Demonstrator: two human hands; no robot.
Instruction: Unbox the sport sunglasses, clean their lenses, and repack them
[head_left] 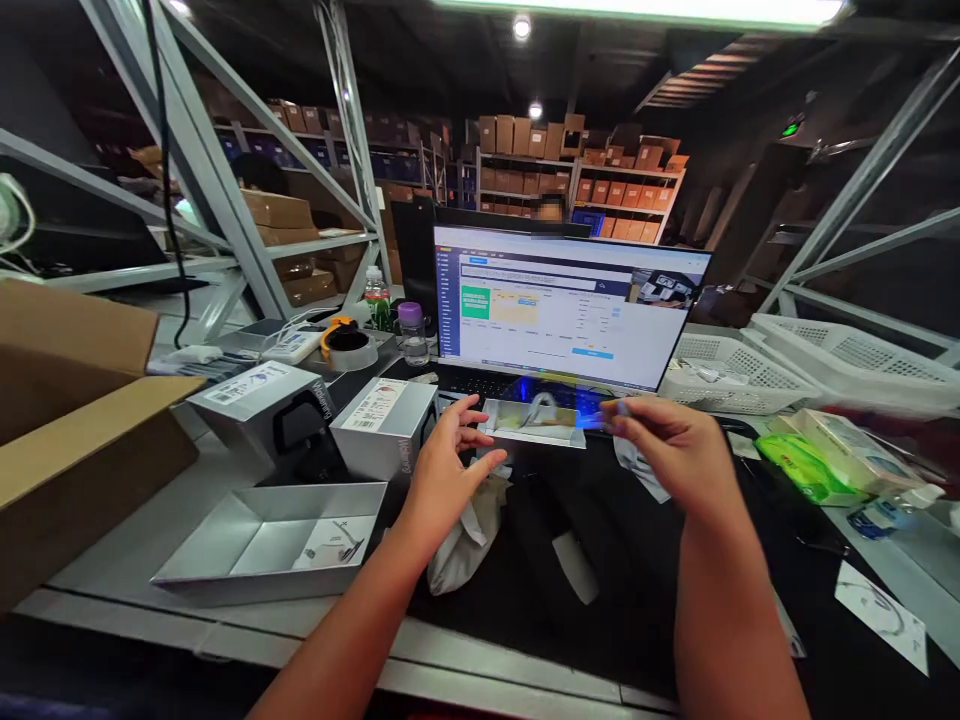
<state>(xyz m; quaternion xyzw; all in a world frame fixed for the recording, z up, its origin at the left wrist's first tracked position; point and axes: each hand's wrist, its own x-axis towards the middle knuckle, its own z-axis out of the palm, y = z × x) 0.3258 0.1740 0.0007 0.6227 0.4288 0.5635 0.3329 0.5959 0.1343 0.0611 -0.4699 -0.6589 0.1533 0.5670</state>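
My left hand (448, 462) is open with its fingers spread, just left of a small shallow white box (541, 437). Inside that box lies a white coiled cable (541, 408). On the box's other side, my right hand (679, 445) pinches something small and blurred between thumb and fingers; I cannot make out its kind. Beneath the right hand sits a pale crumpled wrapper (641, 468). Below my left hand is a grey-white crumpled bag (466, 540). A dark object with a grey end (575, 568) lies on the black mat (622, 620).
A monitor (555, 310) and keyboard stand behind. At left are an open silver box lid (262, 580), two silver product boxes (379, 425) and an open carton (82, 430). White baskets (731, 400), a green wipes pack (806, 468) and a printed card (881, 615) are at right.
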